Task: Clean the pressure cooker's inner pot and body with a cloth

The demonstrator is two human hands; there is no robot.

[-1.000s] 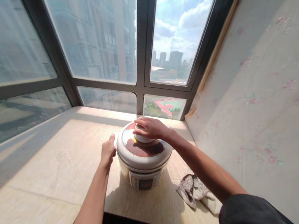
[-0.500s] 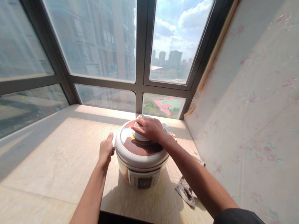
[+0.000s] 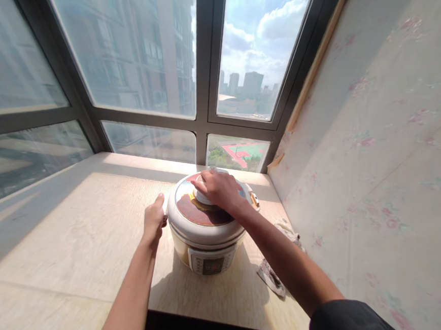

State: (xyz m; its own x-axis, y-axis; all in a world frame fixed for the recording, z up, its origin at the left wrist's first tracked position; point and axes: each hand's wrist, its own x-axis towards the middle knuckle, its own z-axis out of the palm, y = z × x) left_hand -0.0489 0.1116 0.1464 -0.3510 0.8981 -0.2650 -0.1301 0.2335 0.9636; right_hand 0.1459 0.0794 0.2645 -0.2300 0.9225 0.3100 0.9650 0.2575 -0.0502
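Observation:
A round white electric cooker [image 3: 205,240] with a dark red lid top stands on a pale wooden counter [image 3: 77,237] by the window. My right hand [image 3: 216,188] lies on top of the lid, fingers curled round its white knob. My left hand [image 3: 154,220] presses against the cooker's left side, fingers wrapped on its rim or side handle. A control panel [image 3: 212,265] faces me on the cooker's front.
A crumpled patterned cloth [image 3: 277,277] lies on the counter right of the cooker, partly behind my right arm. A papered wall [image 3: 375,147] closes the right side. Dark-framed windows [image 3: 202,85] run along the back and left. The counter's front edge is near me.
The cooker and both hands sit slightly further from me and to the left in view. My right hand has turned a little on the lid knob.

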